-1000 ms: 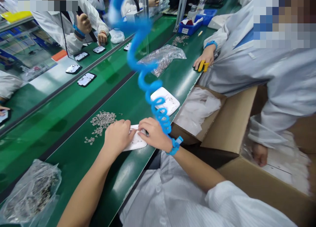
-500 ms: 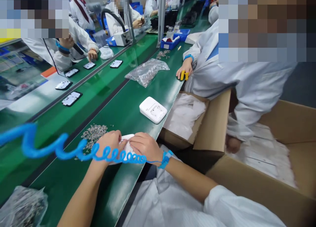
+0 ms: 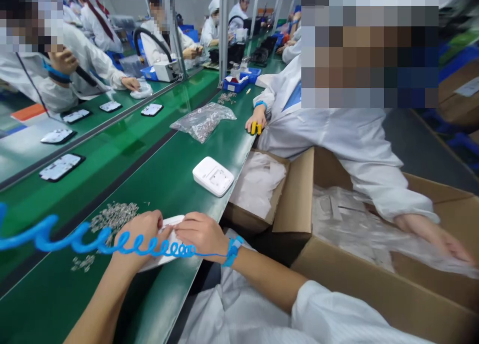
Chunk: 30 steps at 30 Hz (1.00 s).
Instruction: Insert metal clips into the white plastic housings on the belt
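Observation:
On the green bench, a white plastic casing (image 3: 160,260) lies between my two hands. My left hand (image 3: 139,235) is closed on its left side, fingers bent over the top. My right hand (image 3: 204,236), with a blue wrist strap (image 3: 232,251), grips the right side, its fingertips close to the left ones. What the fingertips press on is hidden. A blue coiled cord (image 3: 90,243) runs from the strap across the view, in front of my left hand. Left of that hand is a pile of small metal parts (image 3: 114,215). Farther up the bench sits another white casing (image 3: 213,176).
A clear bag of metal parts (image 3: 204,120) lies farther along the bench. Two open cardboard boxes (image 3: 294,194) with plastic wrapping stand at the right edge. A co-worker's hand (image 3: 256,119) rests on the bench. Several phone-like units (image 3: 62,167) line the belt.
The view has swung right, shifting the bench leftward. The co-worker's other hand has moved right over the large box, with clear plastic wrapping at it. My hands keep their grip on the casing.

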Tool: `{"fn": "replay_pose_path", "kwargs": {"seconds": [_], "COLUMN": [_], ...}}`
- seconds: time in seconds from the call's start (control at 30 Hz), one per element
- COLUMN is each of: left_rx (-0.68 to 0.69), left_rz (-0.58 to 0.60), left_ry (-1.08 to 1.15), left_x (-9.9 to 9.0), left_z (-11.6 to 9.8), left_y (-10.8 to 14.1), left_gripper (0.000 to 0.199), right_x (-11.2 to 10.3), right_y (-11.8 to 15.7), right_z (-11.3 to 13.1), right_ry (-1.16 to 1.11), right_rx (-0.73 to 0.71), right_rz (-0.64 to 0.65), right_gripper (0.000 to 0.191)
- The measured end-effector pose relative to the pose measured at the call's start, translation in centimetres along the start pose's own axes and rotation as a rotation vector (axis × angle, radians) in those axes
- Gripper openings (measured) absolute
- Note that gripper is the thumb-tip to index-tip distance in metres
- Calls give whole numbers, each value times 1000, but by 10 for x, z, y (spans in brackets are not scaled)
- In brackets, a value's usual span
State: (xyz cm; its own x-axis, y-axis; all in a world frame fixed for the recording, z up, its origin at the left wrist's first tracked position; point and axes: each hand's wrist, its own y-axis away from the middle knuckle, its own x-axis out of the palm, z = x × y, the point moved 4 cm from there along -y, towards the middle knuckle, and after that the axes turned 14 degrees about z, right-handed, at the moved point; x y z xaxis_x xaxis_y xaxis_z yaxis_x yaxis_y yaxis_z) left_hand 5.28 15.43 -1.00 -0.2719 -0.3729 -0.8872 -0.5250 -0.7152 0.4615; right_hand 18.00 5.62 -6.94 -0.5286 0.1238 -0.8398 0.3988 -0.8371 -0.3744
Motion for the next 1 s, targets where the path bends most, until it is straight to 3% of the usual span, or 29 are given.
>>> {"fn": "replay_pose_path", "kwargs": {"seconds": [0.23, 0.5, 0.7, 0.8, 1.0], "left_rx": [-103, -138, -165, -180, -129], "left_rz": [70, 35, -22, -30, -43], "left_ry": [24, 58, -10, -30, -20], "left_x": [-5, -4, -2, 0, -1], "left_z": [-10, -12, -19, -20, -21], "left_y": [2, 6, 10, 10, 13], "left_gripper": [27, 26, 30, 33, 29], "right_x": [-8, -2, -16, -17, -14], "right_y": [13, 12, 6, -10, -30], "right_z": [6, 7, -3, -13, -22], "right_ry": [-111, -70, -286, -254, -222], "right_rx": [75, 102, 181, 299, 383], "right_rz": [-150, -56, -171, -65, 133], "right_gripper": [26, 29, 24, 31, 16]}}
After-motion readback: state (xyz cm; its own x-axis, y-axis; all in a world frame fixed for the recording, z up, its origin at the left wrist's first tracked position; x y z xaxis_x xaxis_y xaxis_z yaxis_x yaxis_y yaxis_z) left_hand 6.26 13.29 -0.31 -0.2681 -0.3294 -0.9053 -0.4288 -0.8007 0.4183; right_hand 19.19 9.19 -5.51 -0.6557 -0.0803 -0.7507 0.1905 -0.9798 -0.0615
